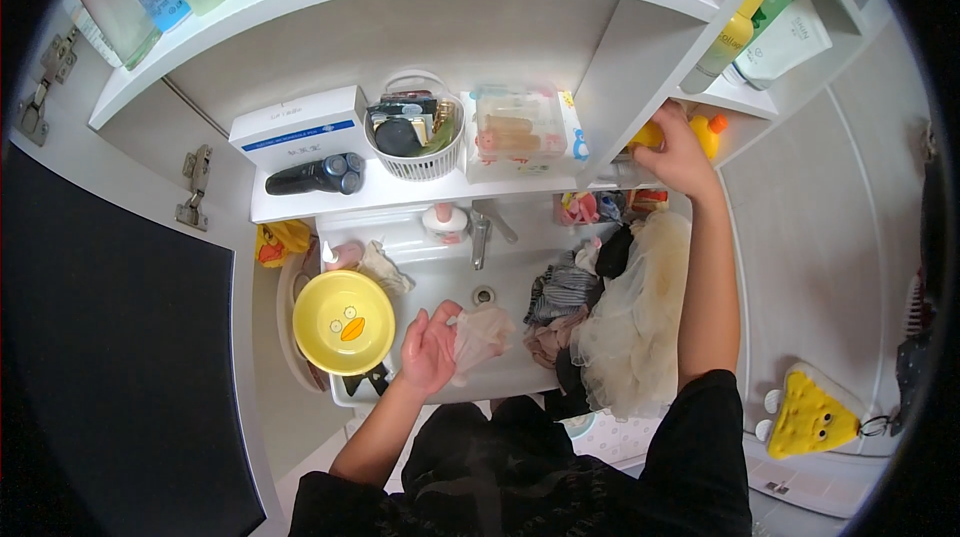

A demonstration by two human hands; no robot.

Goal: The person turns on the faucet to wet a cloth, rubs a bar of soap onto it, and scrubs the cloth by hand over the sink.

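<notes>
My left hand is over the sink, palm up with fingers curled, and a thin, see-through pale pink sheet hangs from it. I cannot tell whether that sheet is plastic or cloth. At the upper right, my right hand reaches into the lower cabinet shelf, its fingers around a yellow duck-like thing with an orange beak. The hand hides most of the duck. Left of my left hand is a yellow basin with a duck face.
A pile of dark and grey clothes and a cream tulle garment lie on the sink's right. The shelf holds a white box, a shaver, a basket and a clear container. A faucet stands below.
</notes>
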